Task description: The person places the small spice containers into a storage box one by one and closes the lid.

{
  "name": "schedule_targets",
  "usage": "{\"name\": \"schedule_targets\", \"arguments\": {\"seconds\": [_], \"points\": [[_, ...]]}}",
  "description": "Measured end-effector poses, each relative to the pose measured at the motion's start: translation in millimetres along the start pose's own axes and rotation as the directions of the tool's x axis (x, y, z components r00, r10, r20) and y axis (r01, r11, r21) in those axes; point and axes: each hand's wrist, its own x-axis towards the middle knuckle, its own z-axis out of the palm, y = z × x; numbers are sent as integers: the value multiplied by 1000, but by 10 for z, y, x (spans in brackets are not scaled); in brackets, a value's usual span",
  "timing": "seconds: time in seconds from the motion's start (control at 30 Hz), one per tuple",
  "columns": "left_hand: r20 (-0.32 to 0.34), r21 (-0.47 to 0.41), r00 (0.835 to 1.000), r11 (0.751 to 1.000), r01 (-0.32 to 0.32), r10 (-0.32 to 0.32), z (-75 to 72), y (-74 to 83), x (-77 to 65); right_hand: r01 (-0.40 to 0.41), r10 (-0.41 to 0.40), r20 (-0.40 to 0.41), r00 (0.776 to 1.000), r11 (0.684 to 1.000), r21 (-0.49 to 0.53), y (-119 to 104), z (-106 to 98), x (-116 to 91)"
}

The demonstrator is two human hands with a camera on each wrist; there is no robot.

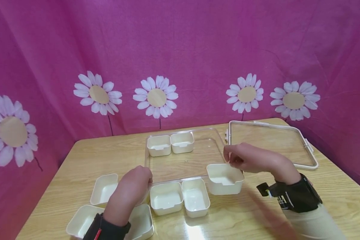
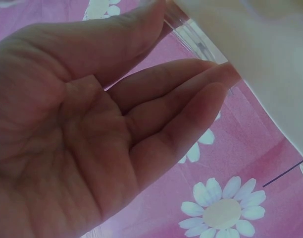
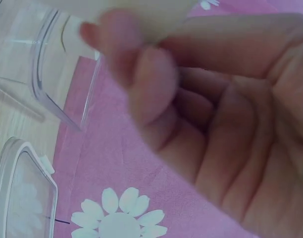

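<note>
My right hand (image 1: 252,158) pinches a small cream bin (image 1: 225,186) by its far right rim, raised at the near right corner of a clear plastic box (image 1: 186,166). In the right wrist view, curled fingers (image 3: 156,84) press against the bin's pale wall. At the box's near left corner, my left hand (image 1: 132,190) pinches the clear rim between thumb and fingers; the fingertips are partly hidden. Two cream bins (image 1: 159,150) stand side by side in the box's far left corner. In front of the box sit two more bins, one wide (image 1: 166,208) and one narrow (image 1: 196,208).
Around my left forearm stand several other cream bins, including one (image 1: 105,188) behind it and one (image 1: 142,221) partly covered. A clear lid with a white frame (image 1: 312,156) lies at the right on the wooden table (image 1: 93,153). Pink flowered cloth (image 1: 192,60) surrounds the table.
</note>
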Motion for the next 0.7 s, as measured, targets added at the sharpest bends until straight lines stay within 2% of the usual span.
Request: {"name": "schedule_targets", "arguments": {"seconds": [0.1, 0.2, 0.4, 0.53, 0.7], "points": [[7, -7, 1000, 1000, 10, -9, 1, 2, 3, 1, 2, -70, 998, 999, 34, -10, -28, 16], [13, -11, 1000, 1000, 17, -17, 2, 8, -4, -6, 10, -150, 989, 1000, 27, -15, -40, 38], [13, -6, 1000, 1000, 22, -22, -1, 13, -17, -102, 85, -263, 961, 994, -50, 21, 51, 125], [14, -5, 1000, 1000, 26, -26, 1, 15, -11, -137, 106, -286, 953, 986, -91, 78, 149, 198], [10, 3, 1000, 1000, 20, -20, 13, 20, -4, -197, 165, -231, 959, 972, -125, 109, 236, 254]]}}
